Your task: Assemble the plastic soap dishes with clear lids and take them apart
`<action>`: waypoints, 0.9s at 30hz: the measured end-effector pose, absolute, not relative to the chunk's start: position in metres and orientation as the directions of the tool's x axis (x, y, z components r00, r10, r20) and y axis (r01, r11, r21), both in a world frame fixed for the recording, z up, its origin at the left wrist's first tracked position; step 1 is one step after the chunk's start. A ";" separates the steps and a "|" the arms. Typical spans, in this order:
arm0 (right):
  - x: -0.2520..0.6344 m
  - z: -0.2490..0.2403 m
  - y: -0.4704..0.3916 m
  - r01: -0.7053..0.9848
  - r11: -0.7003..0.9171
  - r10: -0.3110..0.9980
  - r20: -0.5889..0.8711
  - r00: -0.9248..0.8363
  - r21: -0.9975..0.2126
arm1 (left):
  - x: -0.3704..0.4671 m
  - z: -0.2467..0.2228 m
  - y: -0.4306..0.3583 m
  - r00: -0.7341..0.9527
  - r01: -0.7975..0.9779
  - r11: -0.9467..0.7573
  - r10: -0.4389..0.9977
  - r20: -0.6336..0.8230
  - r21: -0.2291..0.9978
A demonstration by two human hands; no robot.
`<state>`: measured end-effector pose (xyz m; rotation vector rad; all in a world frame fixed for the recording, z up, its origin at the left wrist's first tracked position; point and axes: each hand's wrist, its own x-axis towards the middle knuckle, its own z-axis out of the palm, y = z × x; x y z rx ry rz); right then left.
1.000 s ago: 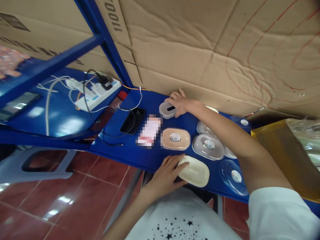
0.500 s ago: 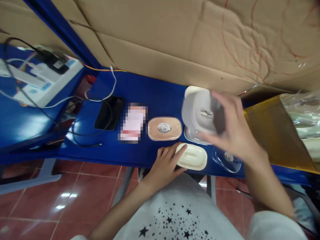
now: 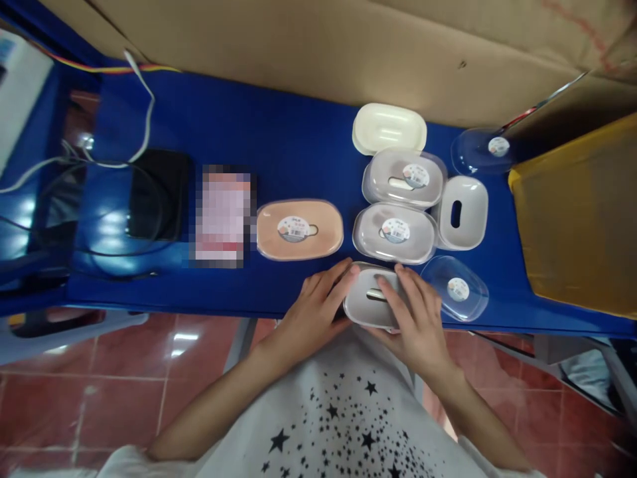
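A grey soap dish (image 3: 359,300) with a slot in its face lies at the table's front edge; something cream shows through the slot. My left hand (image 3: 318,305) holds its left end, thumb on the rim. From the right, my right hand (image 3: 418,322) grips it, fingers over the top face and far edge. Just beyond are two grey soap dishes under clear labelled lids, the nearer one (image 3: 417,240) and the farther one (image 3: 432,174). An uncovered grey dish (image 3: 470,206) with a dark slot stands beside them. Behind sits a cream tray (image 3: 388,125).
A peach lidded dish (image 3: 269,229) lies to the left, near a blurred-out rectangle (image 3: 221,216) and a black phone-like slab (image 3: 174,192). Clear lids rest at right front (image 3: 475,295) and right back (image 3: 470,149). A box with yellow tape (image 3: 577,219) borders the right; cardboard (image 3: 279,53) stands behind.
My right hand has brought the grey dish down from above the table to the front edge, where the cream tray lay. Both hands now hold the dish. The view has shifted closer.
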<state>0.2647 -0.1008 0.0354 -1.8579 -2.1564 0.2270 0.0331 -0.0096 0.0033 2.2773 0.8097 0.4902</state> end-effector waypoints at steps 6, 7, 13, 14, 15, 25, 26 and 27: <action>0.254 0.030 -0.102 0.942 0.143 0.989 0.087 -0.122 -0.304 | 0.027 0.011 -0.012 0.757 0.438 -0.558 0.652 0.046 0.705; 0.255 0.030 -0.103 0.935 0.160 0.986 0.086 -0.139 -0.317 | 0.026 0.013 -0.011 0.765 0.445 -0.567 0.643 0.034 0.693; 0.310 0.039 -0.125 0.904 0.167 0.981 0.161 -0.111 -0.394 | 0.020 0.023 -0.006 0.784 0.435 -0.635 0.616 0.078 0.639; 0.324 0.040 -0.130 0.916 0.126 0.986 0.147 -0.074 -0.381 | 0.019 0.023 -0.005 0.784 0.434 -0.652 0.613 0.096 0.622; 0.337 0.040 -0.135 0.931 0.077 0.991 0.132 -0.031 -0.356 | 0.019 0.023 -0.004 0.787 0.430 -0.670 0.606 0.112 0.605; 0.378 0.055 -0.145 0.899 -0.058 0.993 0.071 0.099 -0.434 | 0.025 0.024 -0.003 0.774 0.392 -0.707 0.600 0.204 0.589; 0.372 0.061 -0.143 0.889 -0.033 0.996 0.063 0.069 -0.456 | 0.024 0.026 -0.004 0.767 0.385 -0.703 0.604 0.216 0.598; 0.364 0.067 -0.141 0.880 0.000 0.998 0.053 0.029 -0.475 | 0.023 0.027 -0.004 0.760 0.374 -0.697 0.609 0.229 0.613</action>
